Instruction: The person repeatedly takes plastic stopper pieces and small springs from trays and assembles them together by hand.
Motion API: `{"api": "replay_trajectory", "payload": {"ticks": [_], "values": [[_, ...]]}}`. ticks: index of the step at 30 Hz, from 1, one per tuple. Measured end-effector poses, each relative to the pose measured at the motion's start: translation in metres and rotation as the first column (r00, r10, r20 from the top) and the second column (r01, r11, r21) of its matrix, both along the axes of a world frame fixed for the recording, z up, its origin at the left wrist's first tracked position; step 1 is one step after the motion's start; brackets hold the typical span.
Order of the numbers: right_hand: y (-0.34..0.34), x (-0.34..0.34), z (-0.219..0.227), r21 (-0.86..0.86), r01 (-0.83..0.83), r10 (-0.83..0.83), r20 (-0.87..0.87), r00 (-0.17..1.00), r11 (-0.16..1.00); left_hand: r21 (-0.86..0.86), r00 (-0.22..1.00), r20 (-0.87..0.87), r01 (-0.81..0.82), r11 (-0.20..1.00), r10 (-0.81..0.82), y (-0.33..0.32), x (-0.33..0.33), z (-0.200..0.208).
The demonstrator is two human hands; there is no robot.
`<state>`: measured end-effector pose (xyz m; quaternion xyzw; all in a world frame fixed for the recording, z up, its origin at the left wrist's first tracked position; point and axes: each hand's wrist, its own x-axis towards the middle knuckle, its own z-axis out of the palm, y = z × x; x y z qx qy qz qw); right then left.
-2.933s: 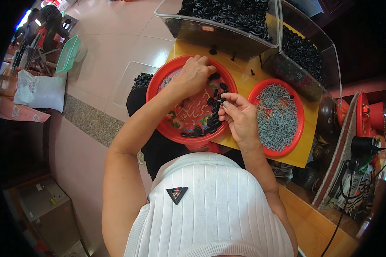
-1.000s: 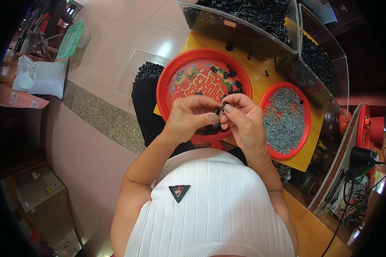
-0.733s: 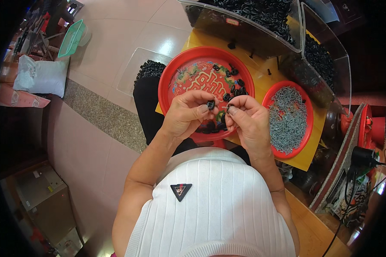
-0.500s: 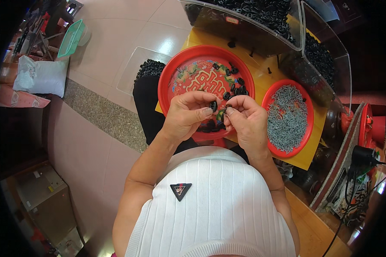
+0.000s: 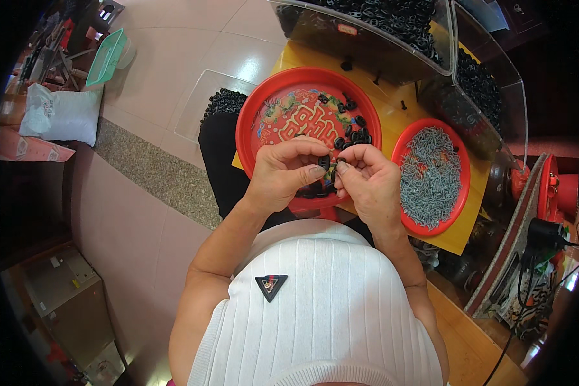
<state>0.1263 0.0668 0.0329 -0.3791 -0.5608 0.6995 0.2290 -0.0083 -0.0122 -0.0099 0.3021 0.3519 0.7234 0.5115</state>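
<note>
Over the near side of a large round red tray (image 5: pixel 246 122), my two hands are close together. Between its thumb and forefinger my left hand (image 5: pixel 280 172) pinches a small black oval plastic part (image 5: pixel 325 162). My right hand (image 5: pixel 370 180) pinches another small black part (image 5: pixel 341 161) just to the right of it; its shape is mostly hidden by the fingers. Whether the two pieces touch, I cannot tell. More black plastic parts (image 5: pixel 360 136) lie in the tray, on its right side and beneath my hands. Some thin screws rest at its left inside edge.
A red oval dish (image 5: pixel 400 151) heaped with grey screws stands right of the tray on a yellow board (image 5: pixel 473 219). Clear bins (image 5: pixel 367 42) full of black parts rise behind. Left of the tray, a clear shallow box (image 5: pixel 196 96) holds more black parts. A white sack (image 5: pixel 71 116) lies farther left.
My left hand has shifted slightly to the right, bringing its black part closer to the one in my right hand. My right hand has barely moved.
</note>
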Motion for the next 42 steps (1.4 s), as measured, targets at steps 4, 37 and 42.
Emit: {"api": "replay_trajectory", "payload": {"ticks": [4, 37, 42], "values": [[0.000, -0.001, 0.002, -0.011, -0.013, 0.013, 0.014, 1.000, 1.000, -0.026, 1.000, -0.024, -0.008, 1.000, 0.007, -0.001, 0.001, 0.000], [0.019, 0.007, -0.028, -0.359, -0.210, 0.086, -0.330, 0.940, 0.909, -0.107, 0.944, -0.326, -0.086, 0.991, 0.047, -0.004, 0.005, 0.006], [0.020, 0.005, -0.022, -0.384, -0.234, 0.099, -0.340, 0.935, 0.893, -0.046, 0.917, -0.393, -0.085, 0.995, 0.060, -0.004, 0.006, 0.006]]}}
